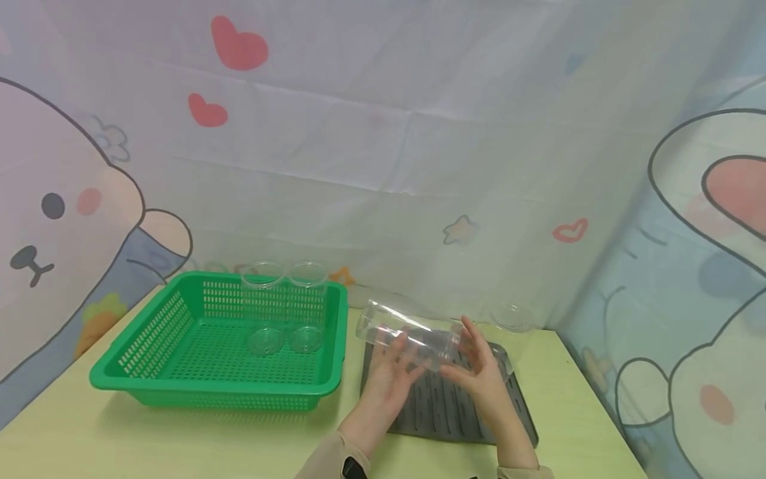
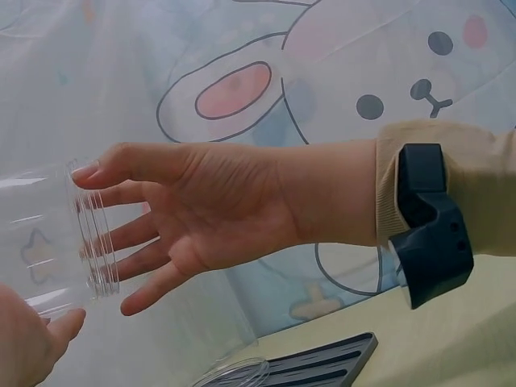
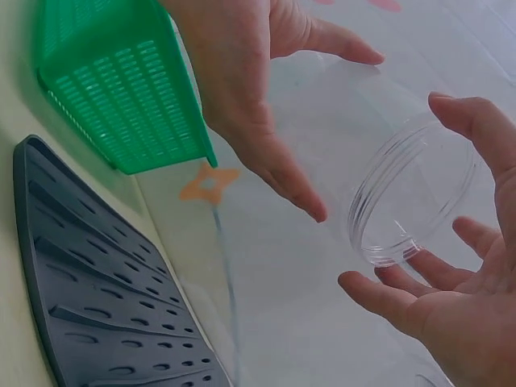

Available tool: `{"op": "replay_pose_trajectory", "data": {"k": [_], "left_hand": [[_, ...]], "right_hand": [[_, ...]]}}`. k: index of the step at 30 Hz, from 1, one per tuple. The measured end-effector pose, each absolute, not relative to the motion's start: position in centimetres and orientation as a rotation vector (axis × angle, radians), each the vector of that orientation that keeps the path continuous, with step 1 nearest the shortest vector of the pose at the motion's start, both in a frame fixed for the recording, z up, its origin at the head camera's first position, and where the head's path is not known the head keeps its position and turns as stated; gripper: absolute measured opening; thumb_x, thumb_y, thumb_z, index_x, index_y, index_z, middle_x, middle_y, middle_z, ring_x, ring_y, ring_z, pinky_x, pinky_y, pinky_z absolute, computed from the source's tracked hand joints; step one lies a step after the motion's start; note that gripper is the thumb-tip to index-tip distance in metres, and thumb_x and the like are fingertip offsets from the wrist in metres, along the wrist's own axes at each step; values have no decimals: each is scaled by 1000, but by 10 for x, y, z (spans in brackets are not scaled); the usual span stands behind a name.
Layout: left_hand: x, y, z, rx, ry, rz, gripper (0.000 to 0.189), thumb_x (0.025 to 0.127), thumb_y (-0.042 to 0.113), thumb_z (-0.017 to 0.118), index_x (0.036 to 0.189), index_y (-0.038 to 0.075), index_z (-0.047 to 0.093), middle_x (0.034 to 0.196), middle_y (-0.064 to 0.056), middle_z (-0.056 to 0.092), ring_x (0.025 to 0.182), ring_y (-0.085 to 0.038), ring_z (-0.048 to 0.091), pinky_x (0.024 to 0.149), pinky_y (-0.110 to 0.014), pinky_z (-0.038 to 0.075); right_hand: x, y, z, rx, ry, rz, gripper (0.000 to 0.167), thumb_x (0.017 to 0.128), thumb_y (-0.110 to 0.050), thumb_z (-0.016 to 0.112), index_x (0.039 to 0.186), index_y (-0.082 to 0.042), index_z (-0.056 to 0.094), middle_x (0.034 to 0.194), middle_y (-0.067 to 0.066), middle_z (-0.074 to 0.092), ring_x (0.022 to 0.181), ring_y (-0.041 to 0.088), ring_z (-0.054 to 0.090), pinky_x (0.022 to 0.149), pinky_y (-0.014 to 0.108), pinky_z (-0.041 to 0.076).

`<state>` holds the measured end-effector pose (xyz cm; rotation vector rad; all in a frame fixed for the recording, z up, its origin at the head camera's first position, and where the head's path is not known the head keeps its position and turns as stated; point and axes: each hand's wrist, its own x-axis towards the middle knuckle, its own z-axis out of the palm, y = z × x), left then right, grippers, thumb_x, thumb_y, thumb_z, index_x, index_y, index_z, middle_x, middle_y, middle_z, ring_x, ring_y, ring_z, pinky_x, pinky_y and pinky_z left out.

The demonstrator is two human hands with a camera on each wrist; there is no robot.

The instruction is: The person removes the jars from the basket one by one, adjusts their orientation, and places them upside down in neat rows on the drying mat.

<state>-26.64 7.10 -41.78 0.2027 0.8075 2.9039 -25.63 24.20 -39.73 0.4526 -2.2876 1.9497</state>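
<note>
A clear plastic jar (image 1: 413,332) lies tilted on its side in the air, held between both hands above the grey mat. My left hand (image 1: 391,376) holds the jar's body from below, thumb and fingers on either side of it. At the threaded mouth, my right hand (image 1: 481,376) grips the rim with thumb and fingers spread around it. The right wrist view shows the mouth uncovered, with the right hand (image 3: 476,266) beside it and the left hand (image 3: 250,105) on the body. In the left wrist view the right hand (image 2: 210,197) faces the threads.
A green basket (image 1: 215,384) stands left, with two upright clear jars (image 1: 265,313) inside. Under the hands lies a dark grey ridged mat (image 1: 443,412). Another clear jar (image 1: 512,319) stands behind my right hand. A printed cloth (image 1: 383,146) hangs behind the table (image 1: 197,446).
</note>
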Motion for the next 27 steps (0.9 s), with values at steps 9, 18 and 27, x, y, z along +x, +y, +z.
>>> {"op": "replay_pose_trajectory", "data": {"k": [9,18,27], "left_hand": [[-280,73,-413,311,971,2901,94,96,13,56,155,17,-17,163,-20,8,147,-42,21,115,-61,28],[-301,81,-412,221,1218,2936,95,91,6,64,158,23,0,160,-19,20,141,-40,36,110,-56,39],[-318,93,-421,311,1498,2910,101,83,0,74,157,27,11,159,-13,26,145,-37,30,109,-44,43]], "right_hand": [[-257,254,-394,429,-2267,1911,82,90,0,64,156,-11,18,158,13,25,143,34,31,97,24,50],[-253,275,-390,381,-2167,1804,48,93,-1,61,138,3,44,126,-18,57,116,-4,54,89,14,47],[-249,300,-388,304,-2070,1800,36,94,0,59,127,8,50,115,-17,64,109,-1,59,88,13,47]]}}
